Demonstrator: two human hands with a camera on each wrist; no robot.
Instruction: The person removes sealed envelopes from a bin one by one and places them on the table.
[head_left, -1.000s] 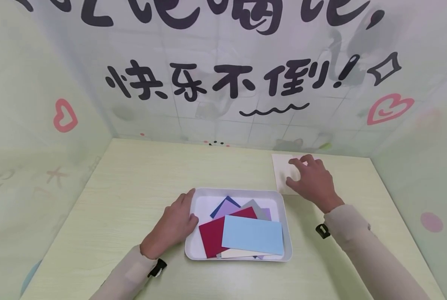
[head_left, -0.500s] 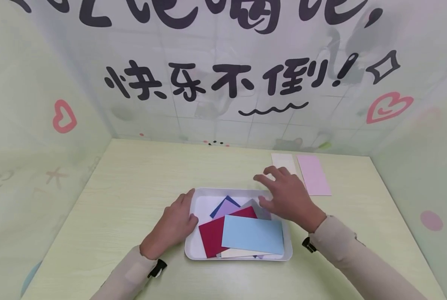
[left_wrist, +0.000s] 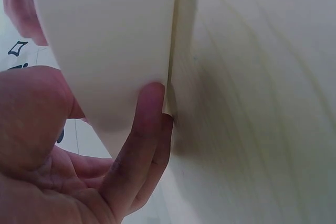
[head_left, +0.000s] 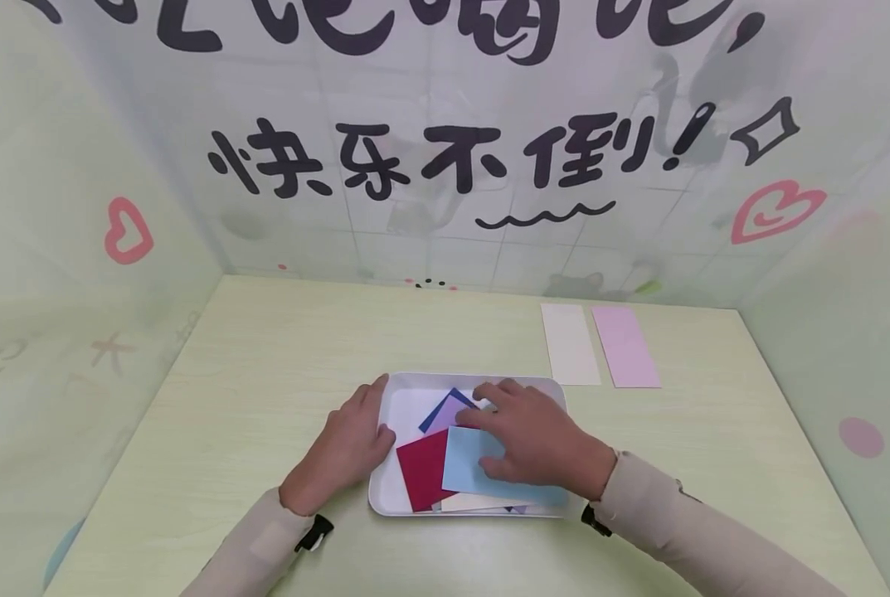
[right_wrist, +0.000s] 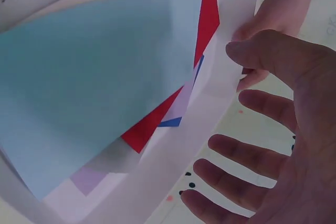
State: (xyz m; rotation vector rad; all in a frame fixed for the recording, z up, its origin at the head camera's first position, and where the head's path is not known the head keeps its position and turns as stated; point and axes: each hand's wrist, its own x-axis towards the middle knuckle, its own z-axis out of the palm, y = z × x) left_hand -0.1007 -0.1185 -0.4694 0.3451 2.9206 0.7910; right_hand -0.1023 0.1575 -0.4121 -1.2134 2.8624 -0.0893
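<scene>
A shallow white tray (head_left: 430,381) stands in the middle of the table, holding several overlapping pieces of coloured card. My left hand (head_left: 346,448) grips its left edge; the left wrist view has the fingertips against the outer wall. Over the tray's right half hovers my right hand (head_left: 537,435), fingers spread and bent, with nothing held. Below it lies the light blue card (right_wrist: 105,77), topmost in the pile. Under that show a red card (head_left: 420,473), a cream card (head_left: 474,502), a purple card (head_left: 443,417) and a dark blue card (head_left: 430,414). The hand covers the pile's right side.
At the table's back right, a cream card strip (head_left: 571,344) and a pink card strip (head_left: 627,347) lie side by side with a narrow gap. Printed sheeting (head_left: 430,240) rises behind the table and on both sides.
My right hand has moved left and toward me, from over the cream and pink strips to above the tray, leaving both strips uncovered. My left hand has stayed at the tray's edge.
</scene>
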